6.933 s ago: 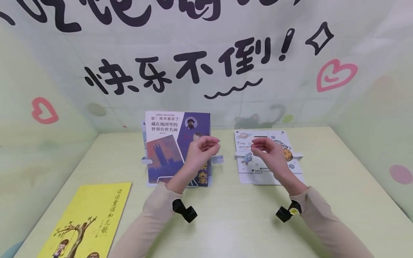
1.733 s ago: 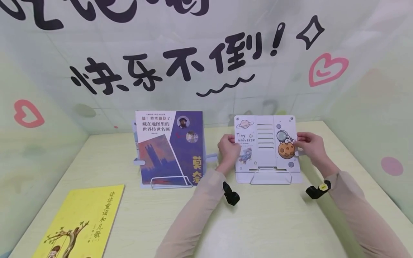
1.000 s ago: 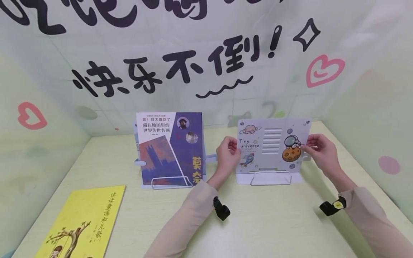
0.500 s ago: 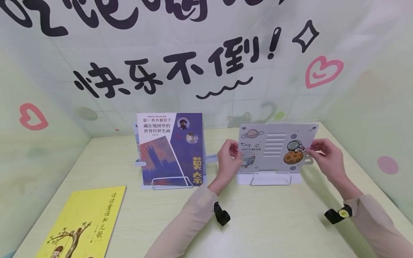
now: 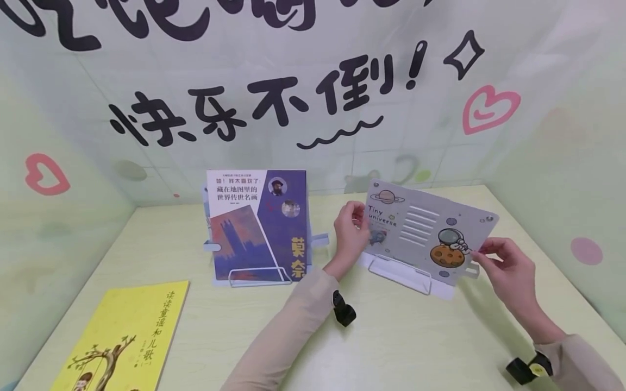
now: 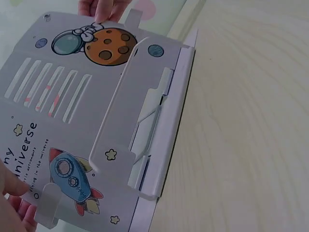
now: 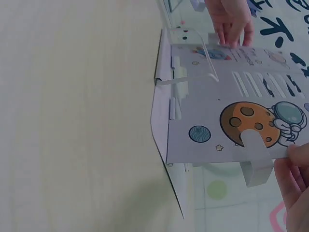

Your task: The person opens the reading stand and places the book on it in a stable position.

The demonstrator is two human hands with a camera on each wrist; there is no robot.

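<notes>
Backdrop [image 5: 195, 157]: pale sheet behind and beside everything, with large black Chinese characters, a wavy line, a four-pointed star and pink hearts.
Worktop [image 5: 230, 331]: pale wood grain, running back to the backdrop.
Sleeves [image 5: 283, 334]: beige, one reaching in on each side.
Yellow book [image 5: 146, 309]: lies flat at the near left, cover up, with a tree drawn on it; its near end runs out of view.
Purple book [image 5: 288, 239]: leans back on a pale blue stand, to the left of the left hand, a wire loop across its lower front.
Tiny universe stand [image 5: 434, 239]: white, right of the purple book and between the two hands; panel tilted back, the whole set at an angle with its right end nearer the person. Whether its base rests fully on the worktop, I cannot tell.
Left hand [image 5: 351, 233]: narrow grip, pinching the panel's left edge beside the rocket drawing.
Right hand [image 5: 511, 271]: narrow grip too, thumb on the panel's face by the astronaut, fingers behind the right edge.
Wrist cameras [image 5: 344, 310]: black, one on each wrist.
Wire loop of the white stand [image 7: 188, 79]: sticks out in front of the panel's lower part.
Side tab [image 7: 258, 166]: bent white strip at the panel's right edge, just beside the right hand.
</notes>
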